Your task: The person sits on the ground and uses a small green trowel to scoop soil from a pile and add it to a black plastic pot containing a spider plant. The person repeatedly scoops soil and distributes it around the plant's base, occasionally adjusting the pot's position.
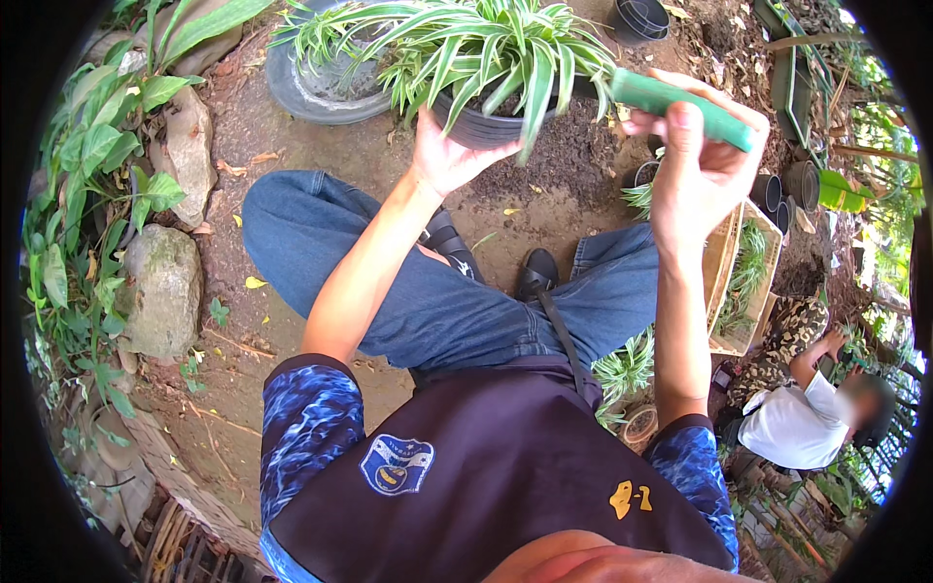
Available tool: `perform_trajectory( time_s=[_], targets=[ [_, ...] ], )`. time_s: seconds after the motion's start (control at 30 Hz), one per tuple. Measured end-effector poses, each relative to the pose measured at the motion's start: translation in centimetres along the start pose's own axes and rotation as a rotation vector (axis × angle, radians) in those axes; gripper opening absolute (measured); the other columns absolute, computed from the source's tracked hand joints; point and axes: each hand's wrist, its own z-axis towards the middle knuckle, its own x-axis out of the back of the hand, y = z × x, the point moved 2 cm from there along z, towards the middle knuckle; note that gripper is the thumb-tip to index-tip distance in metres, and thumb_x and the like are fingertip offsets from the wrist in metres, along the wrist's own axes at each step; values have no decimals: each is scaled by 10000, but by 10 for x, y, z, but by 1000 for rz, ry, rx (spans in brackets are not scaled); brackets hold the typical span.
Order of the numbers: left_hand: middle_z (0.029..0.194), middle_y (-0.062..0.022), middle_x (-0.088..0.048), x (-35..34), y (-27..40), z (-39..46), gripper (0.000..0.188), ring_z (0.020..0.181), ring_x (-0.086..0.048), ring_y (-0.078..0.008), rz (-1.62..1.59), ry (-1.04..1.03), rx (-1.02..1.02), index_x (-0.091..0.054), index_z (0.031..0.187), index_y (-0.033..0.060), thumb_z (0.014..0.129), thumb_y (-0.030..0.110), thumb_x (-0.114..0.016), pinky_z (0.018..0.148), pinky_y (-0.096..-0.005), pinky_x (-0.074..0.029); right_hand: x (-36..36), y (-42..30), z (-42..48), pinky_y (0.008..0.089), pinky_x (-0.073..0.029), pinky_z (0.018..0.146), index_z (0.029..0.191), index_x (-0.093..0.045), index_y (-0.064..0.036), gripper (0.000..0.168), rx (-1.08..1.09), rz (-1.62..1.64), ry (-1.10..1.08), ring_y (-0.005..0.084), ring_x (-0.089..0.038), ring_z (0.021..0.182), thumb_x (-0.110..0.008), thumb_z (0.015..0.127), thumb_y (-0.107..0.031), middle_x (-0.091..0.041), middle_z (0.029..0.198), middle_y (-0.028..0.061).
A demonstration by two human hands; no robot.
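Observation:
A spider plant (pixel 474 51) with green and white striped leaves grows in a dark round plastic pot (pixel 477 131). Around the near side of that pot, my left hand (pixel 448 157) has its fingers spread and supports it. My right hand (pixel 696 153) grips a green handle-like object (pixel 678 109), held to the right of the plant; its left end reaches the leaf tips, and what it belongs to is hidden or blurred. Dark loose soil (pixel 568 160) lies on the ground below the pot's right side.
A wide grey basin (pixel 321 95) lies at upper left. Empty black pots (pixel 638 20) stand at upper right, more pots (pixel 800 186) at right. A woven basket (pixel 721 262) and crate hold spider plants. Rocks (pixel 164 291) line the left; another person (pixel 794 423) crouches at lower right.

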Motion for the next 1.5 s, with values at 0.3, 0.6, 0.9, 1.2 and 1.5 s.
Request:
perform_trajectory(
  time_s=[0.3,0.6,0.9,1.2,1.5],
  targets=[
    [1411,-303,-422,14,8,0,922,1247,-481,-457,-40,26,33,-365,1464,44,869,741,-467,977,-527,-490,80,-8,-8,302,-605,565,1055,-506,23,231,-113,-17,298,225,-695,677,-607,981,-172,-667,1037,275],
    [1336,-325,-438,12,26,10,848,1168,-484,-428,-2,-21,37,-337,1436,-81,881,508,-591,894,-446,-536,131,123,-121,262,-575,666,1031,-564,1,229,-668,66,575,151,-647,736,-661,957,-193,-632,877,95],
    [1375,-317,-407,-22,52,33,760,1204,-450,-426,-59,-79,31,-361,1429,-62,905,447,-570,943,-462,-502,103,265,-192,298,-604,612,1016,-561,44,223,-708,-151,581,192,-691,683,-677,940,-130,-665,850,150],
    [1392,-322,-387,-14,75,39,781,1201,-444,-425,49,-44,-19,-362,1438,-52,883,438,-609,936,-446,-506,128,314,-196,322,-610,535,911,-494,-2,245,-792,-188,749,216,-677,595,-689,928,-149,-631,799,135],
    [1385,-341,-387,4,88,47,859,1231,-436,-485,-35,-49,11,-307,1456,-41,897,573,-526,939,-515,-500,117,355,-241,320,-601,551,952,-478,-12,269,-1018,80,939,230,-668,604,-673,947,-196,-642,821,125]
  ],
)
